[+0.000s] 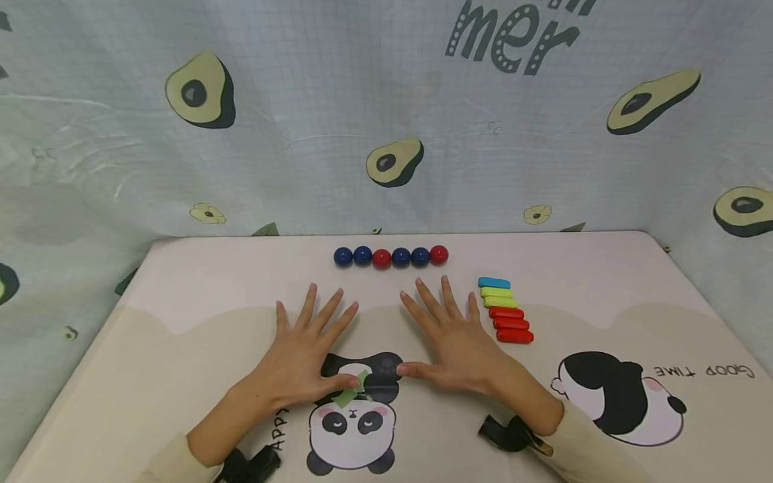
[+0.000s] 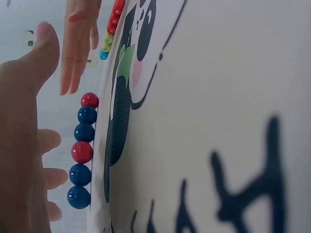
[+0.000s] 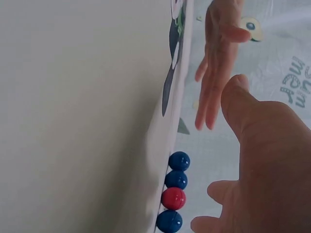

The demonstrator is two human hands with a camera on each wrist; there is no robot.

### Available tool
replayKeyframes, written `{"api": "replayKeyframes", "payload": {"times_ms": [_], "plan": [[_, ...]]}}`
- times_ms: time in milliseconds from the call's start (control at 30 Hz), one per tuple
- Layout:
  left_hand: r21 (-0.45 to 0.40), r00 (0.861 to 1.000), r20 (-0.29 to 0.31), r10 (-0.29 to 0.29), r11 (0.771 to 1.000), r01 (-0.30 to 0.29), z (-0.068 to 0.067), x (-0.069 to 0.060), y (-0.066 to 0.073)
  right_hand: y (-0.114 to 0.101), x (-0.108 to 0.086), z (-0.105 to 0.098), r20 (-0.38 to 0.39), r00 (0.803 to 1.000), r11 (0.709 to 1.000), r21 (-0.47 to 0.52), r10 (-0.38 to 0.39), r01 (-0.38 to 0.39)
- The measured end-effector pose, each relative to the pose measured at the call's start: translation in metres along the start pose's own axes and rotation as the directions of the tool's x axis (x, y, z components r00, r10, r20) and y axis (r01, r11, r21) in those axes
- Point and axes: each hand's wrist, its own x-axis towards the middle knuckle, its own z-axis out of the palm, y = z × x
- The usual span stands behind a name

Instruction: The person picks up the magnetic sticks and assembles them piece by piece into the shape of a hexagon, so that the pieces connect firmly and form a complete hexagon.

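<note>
Two bare hands are before us, and both are released: the left hand (image 1: 308, 352) has its fingers straight and spread apart, and the right hand (image 1: 455, 352) has its fingers extended in the same manner. Their backs are turned upward, and from the wrist views we understand that both are held above the tabletop (image 1: 181, 376). The thumbs point toward each other, with a gap between them.

Beyond the fingertips of the two hands, we find a row of six balls (image 1: 382, 259), placed closely side by side. Counting from the left hand's side to the right hand's side, we read blue, blue, red, blue, blue, red. The fingertips of the right hand are somewhat nearer to this row.

Just to the right of the right hand, near its little finger, six short sticks (image 1: 506, 312) lie in a slanting column. The farthest from us is blue, then come two yellow-green ones, and the three nearest are red.

Between the two wrists, closer to the left one, we notice a panda print (image 1: 353, 436). To the right of the right wrist there is another animal print (image 1: 622, 399). Ahead of both hands, behind the tabletop, we see a pale cloth (image 1: 302, 168) with avocado pictures.
</note>
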Motion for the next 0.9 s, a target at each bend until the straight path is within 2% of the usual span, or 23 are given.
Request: {"api": "replayKeyframes", "payload": {"times_ms": [433, 533, 633, 767, 900], "plan": [[-0.02, 1.0, -0.007, 0.016, 1.0, -0.016, -0.001, 0.0, 0.0, -0.001, 0.001, -0.004, -0.023, 0.999, 0.999, 0.006, -0.031, 0.031], [-0.022, 0.999, -0.025, 0.037, 0.999, -0.038, -0.003, 0.004, -0.004, 0.003, 0.002, -0.008, -0.03, 0.999, 0.999, 0.028, -0.031, 0.032], [-0.042, 0.997, -0.063, 0.037, 0.998, -0.04, -0.007, 0.014, -0.012, 0.013, 0.004, -0.016, -0.045, 0.998, 0.994, 0.103, -0.042, 0.047], [-0.162, 0.993, -0.116, -0.034, 0.987, 0.014, -0.012, 0.031, -0.026, 0.032, 0.003, -0.031, -0.088, 0.994, 0.97, 0.23, -0.067, 0.085], [-0.335, 0.978, -0.142, -0.151, 0.937, 0.096, -0.013, 0.046, -0.039, 0.052, 0.002, -0.044, -0.132, 0.99, 0.94, 0.329, -0.045, 0.086]]}}
